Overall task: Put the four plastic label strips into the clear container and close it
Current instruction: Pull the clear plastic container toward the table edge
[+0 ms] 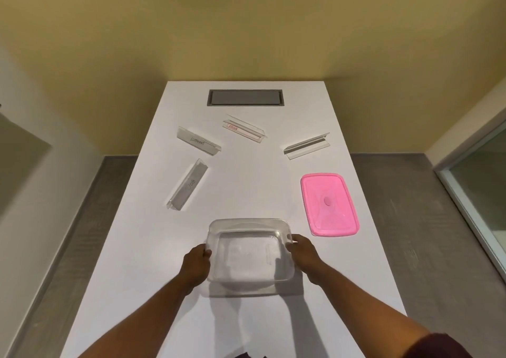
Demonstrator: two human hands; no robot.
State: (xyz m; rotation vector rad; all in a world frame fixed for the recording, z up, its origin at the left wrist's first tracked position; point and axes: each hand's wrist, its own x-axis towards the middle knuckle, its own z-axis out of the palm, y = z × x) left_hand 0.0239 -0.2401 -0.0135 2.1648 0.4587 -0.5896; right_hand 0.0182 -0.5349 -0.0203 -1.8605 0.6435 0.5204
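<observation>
A clear rectangular container [247, 224] stands open and empty on the white table, near me. My left hand [195, 266] grips its left wall and my right hand [302, 256] grips its right wall. Its pink lid [328, 204] lies flat to the right of it. Several clear plastic label strips lie farther back: one with grey paper [188, 184] at the left, one marked "ELEPHANT" [198, 140] behind it, one with a red-and-white label [243, 128] in the middle, and a plain one [307, 145] at the right.
A grey recessed cable hatch [245, 98] sits at the far end of the white table [246, 182]. Yellow walls stand behind, grey floor runs along both sides, and a glass panel [482, 188] is at the right.
</observation>
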